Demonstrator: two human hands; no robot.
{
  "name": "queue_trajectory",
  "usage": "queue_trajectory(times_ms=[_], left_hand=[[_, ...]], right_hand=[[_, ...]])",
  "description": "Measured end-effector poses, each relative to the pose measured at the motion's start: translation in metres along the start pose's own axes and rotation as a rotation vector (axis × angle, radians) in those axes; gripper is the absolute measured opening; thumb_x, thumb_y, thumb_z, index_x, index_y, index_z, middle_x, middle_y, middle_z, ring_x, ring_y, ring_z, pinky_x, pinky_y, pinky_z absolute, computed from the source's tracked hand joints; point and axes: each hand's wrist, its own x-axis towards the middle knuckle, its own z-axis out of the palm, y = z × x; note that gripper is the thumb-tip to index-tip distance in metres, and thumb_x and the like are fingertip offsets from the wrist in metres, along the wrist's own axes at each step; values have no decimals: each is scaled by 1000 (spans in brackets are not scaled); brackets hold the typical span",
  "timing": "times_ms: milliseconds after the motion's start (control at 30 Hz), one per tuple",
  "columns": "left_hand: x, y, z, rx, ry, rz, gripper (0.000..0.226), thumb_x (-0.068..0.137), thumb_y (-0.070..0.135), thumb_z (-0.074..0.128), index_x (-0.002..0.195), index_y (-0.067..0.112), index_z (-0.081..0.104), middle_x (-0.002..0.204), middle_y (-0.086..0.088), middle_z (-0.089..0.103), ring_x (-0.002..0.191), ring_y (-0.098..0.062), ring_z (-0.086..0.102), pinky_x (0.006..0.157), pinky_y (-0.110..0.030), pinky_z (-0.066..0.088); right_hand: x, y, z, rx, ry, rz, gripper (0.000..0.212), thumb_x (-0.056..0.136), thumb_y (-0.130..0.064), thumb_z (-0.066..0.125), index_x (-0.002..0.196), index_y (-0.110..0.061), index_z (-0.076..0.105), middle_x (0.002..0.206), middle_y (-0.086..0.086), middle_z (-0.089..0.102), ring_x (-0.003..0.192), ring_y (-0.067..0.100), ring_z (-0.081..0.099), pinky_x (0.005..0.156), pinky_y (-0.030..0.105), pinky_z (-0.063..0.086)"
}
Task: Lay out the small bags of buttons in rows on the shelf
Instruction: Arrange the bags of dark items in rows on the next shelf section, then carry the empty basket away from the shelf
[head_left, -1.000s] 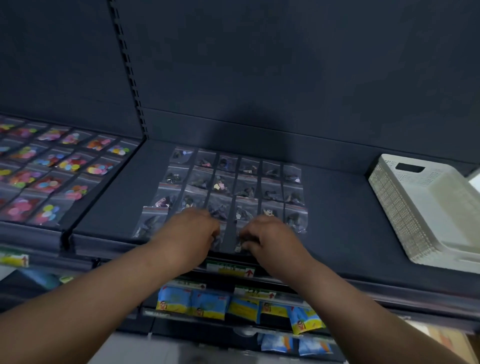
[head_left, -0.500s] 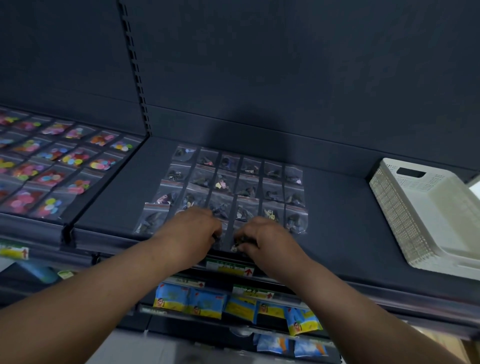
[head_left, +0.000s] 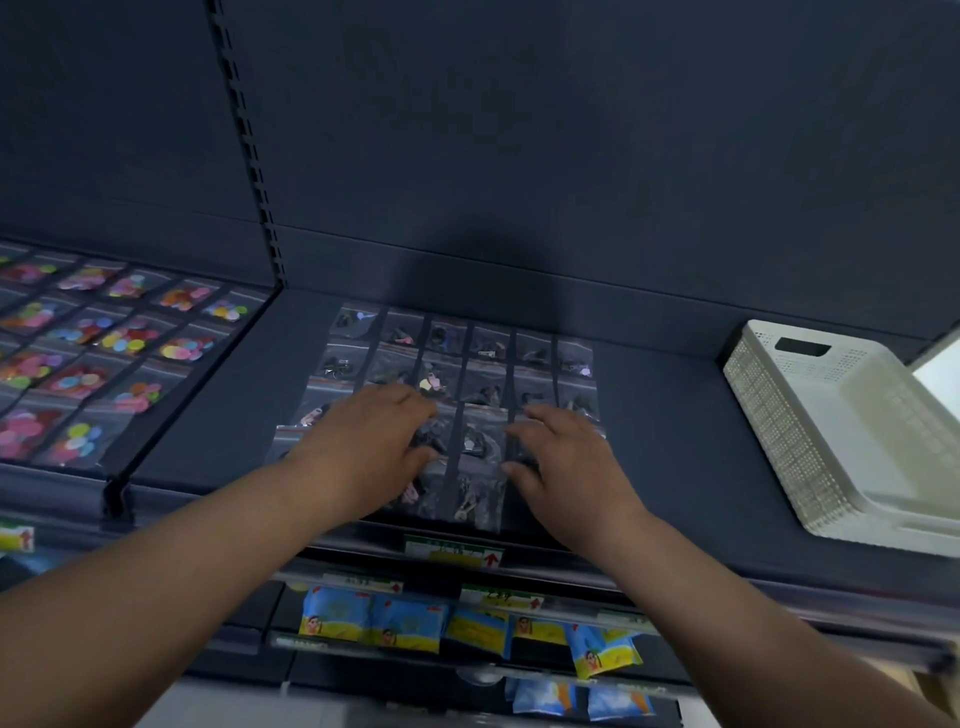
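Note:
Small clear bags of dark buttons (head_left: 483, 358) lie in several rows on the dark shelf (head_left: 670, 441). My left hand (head_left: 363, 441) rests palm down on the bags at the front left of the grid, fingers spread. My right hand (head_left: 566, 457) lies flat to the right of it, fingers apart, over the front right bags. Between the hands, two front bags (head_left: 480, 467) show uncovered. Neither hand holds a bag.
A white perforated basket (head_left: 810, 431) stands on the shelf at the right. Bags of coloured buttons (head_left: 124, 338) fill the neighbouring shelf on the left, past a divider. Blue and yellow packets (head_left: 415, 623) hang below the shelf's front edge.
Both hands were bunched together over the front bags; they have since spread apart and flattened, left hand going left, right hand going right, uncovering the bags between them.

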Motion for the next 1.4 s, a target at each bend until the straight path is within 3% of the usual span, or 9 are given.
queue_trajectory(times_ms=[200,567,833,933,1033,1100,1200,1300,1400], left_hand=[[18,11,-9,-17,47,88,52,95,39,49,143,22,36,145,3,38,133,-15,33,108,-25,26],[86,50,-19,-34,77,258,51,91,44,52,136,22,44,139,2,44,126,-18,41,106,-32,35],[128,139,-26,-126,87,391,50,90,45,53,134,23,46,138,3,45,125,-18,43,104,-34,37],[140,178,-26,-150,114,402,50,91,45,52,135,23,45,139,3,45,126,-18,43,104,-33,36],[149,213,-20,-179,107,383,50,90,45,52,135,23,45,139,4,44,126,-16,43,104,-32,36],[156,234,-14,-182,101,378,50,90,46,52,134,23,46,138,4,45,125,-16,43,104,-32,36],[166,260,-7,-196,101,358,47,91,44,53,132,22,48,136,2,47,123,-18,45,102,-33,38],[179,274,1,-197,107,335,49,92,43,52,135,20,46,138,0,45,124,-19,44,102,-32,38],[196,279,6,-193,86,315,51,91,44,52,136,21,44,140,1,44,126,-18,43,103,-33,37]], right_hand=[[2,7,-8,-18,5,54,49,94,-39,50,140,-24,42,150,0,31,138,21,25,115,32,20],[-22,48,-59,-45,158,291,45,92,-37,55,133,-20,51,147,4,37,135,23,32,112,33,27],[-82,107,-103,85,384,585,40,90,-32,58,127,-17,55,136,2,47,124,22,44,104,26,30],[-103,139,-108,143,476,719,40,90,-32,58,126,-16,53,134,2,47,113,24,50,101,32,37],[-119,169,-108,142,507,804,46,90,-35,56,130,-13,50,140,7,42,128,24,39,109,37,32],[-125,186,-105,98,466,823,51,93,-42,49,134,-13,46,148,10,34,138,24,24,116,36,18],[-125,209,-92,27,313,783,65,93,-61,22,136,-18,46,154,12,24,145,20,4,118,35,-4],[-124,236,-70,-28,288,731,94,78,-75,-9,115,-24,61,149,9,37,146,23,4,118,43,-1],[-137,261,-66,-93,227,726,95,80,-70,-15,105,-22,63,144,8,44,146,25,8,118,43,-4]])
